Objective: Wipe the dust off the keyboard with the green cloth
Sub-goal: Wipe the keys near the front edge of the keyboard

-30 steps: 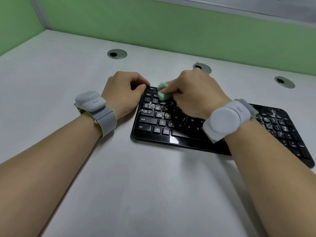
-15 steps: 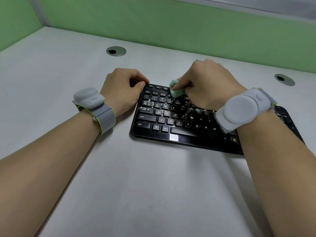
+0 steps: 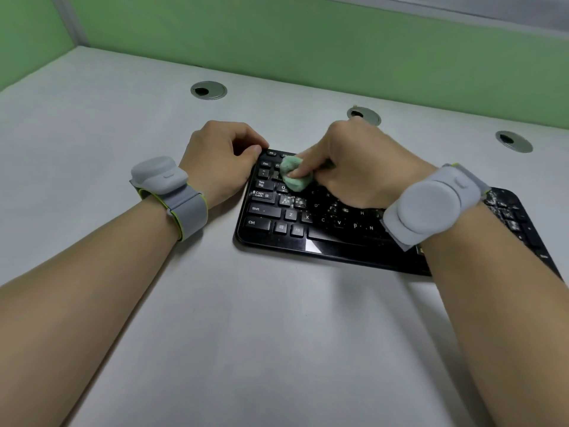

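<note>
A black keyboard [image 3: 308, 235] lies on the grey desk, with white dust specks on its middle and right-hand keys. My right hand [image 3: 360, 171] presses a bunched green cloth [image 3: 294, 177] onto the upper left keys, near Tab and the number row. Most of the cloth is hidden under my fingers. My left hand [image 3: 218, 161] is curled at the keyboard's top left corner, its thumb touching the edge. Both wrists wear grey bands.
The grey desk [image 3: 246, 334] stretches toward me in front of the keyboard. Three round cable grommets sit along the back: left [image 3: 208, 90], middle [image 3: 365, 114], right [image 3: 513, 141]. Green partition walls [image 3: 308, 50] close the back and left.
My right hand slid the cloth rightward along the top rows, then came back left to the upper left keys. The left hand stayed at the corner.
</note>
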### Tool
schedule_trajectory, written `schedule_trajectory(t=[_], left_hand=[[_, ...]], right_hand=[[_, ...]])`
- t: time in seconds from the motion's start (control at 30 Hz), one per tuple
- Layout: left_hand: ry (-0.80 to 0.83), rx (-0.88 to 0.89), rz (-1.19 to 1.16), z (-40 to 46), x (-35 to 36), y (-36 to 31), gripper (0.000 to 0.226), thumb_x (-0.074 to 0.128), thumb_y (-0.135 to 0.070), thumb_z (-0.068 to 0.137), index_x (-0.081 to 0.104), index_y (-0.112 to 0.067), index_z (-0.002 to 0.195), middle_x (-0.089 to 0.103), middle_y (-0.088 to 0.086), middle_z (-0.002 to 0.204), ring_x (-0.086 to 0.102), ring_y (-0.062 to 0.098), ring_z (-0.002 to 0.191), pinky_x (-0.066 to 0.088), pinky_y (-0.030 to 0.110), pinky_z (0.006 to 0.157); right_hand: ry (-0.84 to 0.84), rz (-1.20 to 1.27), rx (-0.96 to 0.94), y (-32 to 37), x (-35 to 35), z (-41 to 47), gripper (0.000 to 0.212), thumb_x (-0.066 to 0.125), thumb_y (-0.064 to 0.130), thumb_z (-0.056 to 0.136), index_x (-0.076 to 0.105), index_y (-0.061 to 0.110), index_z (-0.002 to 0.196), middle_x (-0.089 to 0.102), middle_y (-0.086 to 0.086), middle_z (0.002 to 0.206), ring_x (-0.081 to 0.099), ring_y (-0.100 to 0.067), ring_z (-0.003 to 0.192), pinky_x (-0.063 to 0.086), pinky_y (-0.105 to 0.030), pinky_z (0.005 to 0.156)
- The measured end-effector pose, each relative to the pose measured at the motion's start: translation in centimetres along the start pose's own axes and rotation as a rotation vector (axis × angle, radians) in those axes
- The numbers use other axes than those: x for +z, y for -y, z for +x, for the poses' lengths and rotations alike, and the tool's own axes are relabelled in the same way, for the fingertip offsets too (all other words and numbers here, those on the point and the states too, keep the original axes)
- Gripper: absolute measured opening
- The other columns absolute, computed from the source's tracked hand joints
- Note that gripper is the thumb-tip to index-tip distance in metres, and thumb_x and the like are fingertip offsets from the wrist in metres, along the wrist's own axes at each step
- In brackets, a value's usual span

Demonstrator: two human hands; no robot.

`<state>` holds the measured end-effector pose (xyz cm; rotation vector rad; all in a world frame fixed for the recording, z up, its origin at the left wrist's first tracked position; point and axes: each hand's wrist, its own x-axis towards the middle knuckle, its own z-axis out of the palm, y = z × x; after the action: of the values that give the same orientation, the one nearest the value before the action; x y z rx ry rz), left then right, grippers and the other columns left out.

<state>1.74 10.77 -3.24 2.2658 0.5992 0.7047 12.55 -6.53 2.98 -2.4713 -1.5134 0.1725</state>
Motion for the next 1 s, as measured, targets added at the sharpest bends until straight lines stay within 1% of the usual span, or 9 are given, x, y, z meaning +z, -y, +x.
schedule_trajectory(t=[0.1,0.2,0.27,0.33,0.47,0.6,0.8,0.9,1.0], left_hand=[[-0.002,-0.005,-0.003,0.0,-0.1,0.1,0.017,0.064,-0.020,0.090,0.079,-0.026,0.094,0.077,-0.005,0.085,0.071,0.014,0.086,0.051,0.023,0.084],[-0.001,-0.014,-0.003,0.0,0.1,0.0,0.017,0.064,-0.020,0.090,0.079,-0.026,0.095,0.076,-0.007,0.085,0.070,0.013,0.086,0.048,0.021,0.081],[-0.009,-0.017,0.001,-0.1,0.1,0.0,0.016,0.064,-0.021,0.090,0.079,-0.026,0.094,0.075,-0.007,0.083,0.070,0.014,0.084,0.046,0.019,0.078],[-0.009,-0.011,0.008,-0.1,0.0,-0.1,0.015,0.065,-0.021,0.090,0.078,-0.026,0.093,0.074,-0.006,0.082,0.069,0.015,0.084,0.044,0.018,0.075],[0.009,-0.010,-0.018,-0.2,-0.3,-0.3,0.016,0.064,-0.018,0.089,0.078,-0.025,0.093,0.076,-0.004,0.084,0.071,0.015,0.085,0.049,0.020,0.075],[0.014,-0.012,-0.019,-0.2,-0.3,-0.4,0.019,0.063,-0.016,0.090,0.079,-0.023,0.096,0.078,-0.002,0.088,0.071,0.015,0.088,0.055,0.026,0.083],[0.001,-0.022,-0.005,-0.1,-0.1,-0.4,0.017,0.064,-0.019,0.090,0.079,-0.026,0.095,0.074,-0.009,0.083,0.069,0.012,0.086,0.045,0.016,0.077],[0.010,-0.026,-0.003,-0.1,-0.2,-0.5,0.018,0.063,-0.019,0.091,0.079,-0.026,0.095,0.072,-0.010,0.082,0.068,0.012,0.086,0.043,0.012,0.073],[0.009,-0.041,-0.006,-0.1,-0.2,-0.7,0.018,0.063,-0.018,0.091,0.079,-0.025,0.095,0.074,-0.007,0.085,0.069,0.014,0.087,0.045,0.018,0.078]], right_hand=[[-0.006,-0.039,0.018,0.0,-0.2,-0.1,0.043,0.055,0.007,0.084,0.078,0.042,0.090,0.076,0.006,0.108,0.069,-0.027,0.084,0.060,-0.039,0.071],[-0.084,-0.086,-0.007,0.0,-0.1,-0.1,0.042,0.054,0.009,0.084,0.077,0.042,0.096,0.076,0.005,0.109,0.066,-0.031,0.094,0.058,-0.040,0.079],[-0.150,-0.007,-0.069,0.6,0.1,0.0,0.037,0.057,0.012,0.089,0.077,0.040,0.102,0.072,0.009,0.114,0.066,-0.025,0.101,0.055,-0.039,0.086],[-0.187,0.063,-0.150,1.5,0.7,0.0,0.035,0.059,0.013,0.090,0.077,0.038,0.105,0.068,0.013,0.118,0.064,-0.019,0.101,0.050,-0.035,0.085],[-0.096,0.056,-0.225,2.9,2.3,0.1,0.037,0.055,0.015,0.092,0.074,0.040,0.112,0.067,0.018,0.123,0.063,-0.023,0.108,0.051,-0.040,0.086],[-0.091,-0.081,-0.195,2.9,2.4,-0.2,0.043,0.049,0.018,0.091,0.069,0.045,0.117,0.065,0.021,0.125,0.060,-0.028,0.110,0.052,-0.041,0.083],[-0.075,-0.160,-0.135,1.7,1.3,-2.1,0.041,0.049,0.016,0.091,0.071,0.044,0.112,0.066,0.023,0.121,0.062,-0.028,0.105,0.052,-0.040,0.079],[-0.084,-0.135,-0.087,0.7,0.7,-3.1,0.043,0.050,0.011,0.089,0.074,0.041,0.109,0.068,0.022,0.116,0.063,-0.028,0.102,0.053,-0.041,0.079],[-0.167,-0.005,-0.118,1.9,1.3,-3.1,0.042,0.052,0.010,0.090,0.075,0.038,0.110,0.070,0.018,0.116,0.065,-0.026,0.105,0.053,-0.042,0.082]])
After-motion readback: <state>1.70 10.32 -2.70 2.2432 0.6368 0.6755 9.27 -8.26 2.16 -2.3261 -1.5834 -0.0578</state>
